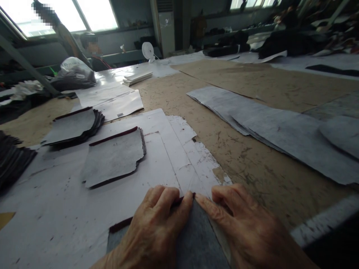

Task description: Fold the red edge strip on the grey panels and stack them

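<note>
A grey fabric piece (200, 239) with a dark red strip along its far edge lies at the front of the table. Over that strip is my left hand (157, 220), its fingers curled and its thumb pressing the edge close to the corner. My right hand (241, 220) has its fingers bent and its thumb at the same corner, against the fabric's right side. Both thumb tips nearly meet there. The undersides of the fingers are hidden. Left of the hands sits a small stack of similar grey pieces (114, 160), also edged in dark red.
Another stack of cut pieces (73, 127) stands further left, and dark layered pieces (14, 160) lie at the left edge. Long grey sheets (275, 127) stretch across the right. Further back are a white fan (147, 51), a plastic-wrapped bundle (74, 73) and a person (97, 56).
</note>
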The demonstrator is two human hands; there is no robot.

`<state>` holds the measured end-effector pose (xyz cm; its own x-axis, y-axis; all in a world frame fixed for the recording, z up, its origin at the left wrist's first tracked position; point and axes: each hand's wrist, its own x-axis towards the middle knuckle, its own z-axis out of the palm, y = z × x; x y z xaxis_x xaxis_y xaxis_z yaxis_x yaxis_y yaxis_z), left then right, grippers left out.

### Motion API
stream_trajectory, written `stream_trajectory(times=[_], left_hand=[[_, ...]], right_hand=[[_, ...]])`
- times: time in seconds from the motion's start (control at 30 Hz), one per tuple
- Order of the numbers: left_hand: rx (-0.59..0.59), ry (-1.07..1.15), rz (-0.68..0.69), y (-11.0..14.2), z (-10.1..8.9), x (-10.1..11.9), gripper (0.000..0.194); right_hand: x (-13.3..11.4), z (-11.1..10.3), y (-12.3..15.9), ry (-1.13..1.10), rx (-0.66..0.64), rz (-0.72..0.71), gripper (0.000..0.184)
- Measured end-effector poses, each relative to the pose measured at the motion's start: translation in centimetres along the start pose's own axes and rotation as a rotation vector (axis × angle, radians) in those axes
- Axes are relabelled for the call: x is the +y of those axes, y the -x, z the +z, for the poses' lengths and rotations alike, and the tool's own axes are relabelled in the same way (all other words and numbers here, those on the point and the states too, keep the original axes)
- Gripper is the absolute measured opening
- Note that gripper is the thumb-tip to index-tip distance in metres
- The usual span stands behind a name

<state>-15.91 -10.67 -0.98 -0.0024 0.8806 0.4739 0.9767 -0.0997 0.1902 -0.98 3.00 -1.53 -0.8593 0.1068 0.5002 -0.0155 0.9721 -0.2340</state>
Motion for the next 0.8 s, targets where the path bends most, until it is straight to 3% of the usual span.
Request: stream_trajectory(times=[0.3,0.6,0.8], left_hand=[[-0.048,-0.11,0.015,-0.3,-0.4,0.5,0.037],[-0.079,-0.053,-0.053,-0.2,-0.4,0.6,0.041],[0.034,0.139,-0.076,0.5,-1.0,0.3,0.049]], right_hand=[[0.2,-0.1,0.0,-0.101,0.185,0.12,0.032],[-1.0,0.0,-0.7,0.162,0.081,-0.028,0.044],[-1.1,-0.2,-0.8,0.24,0.036,-0.075,0.044]])
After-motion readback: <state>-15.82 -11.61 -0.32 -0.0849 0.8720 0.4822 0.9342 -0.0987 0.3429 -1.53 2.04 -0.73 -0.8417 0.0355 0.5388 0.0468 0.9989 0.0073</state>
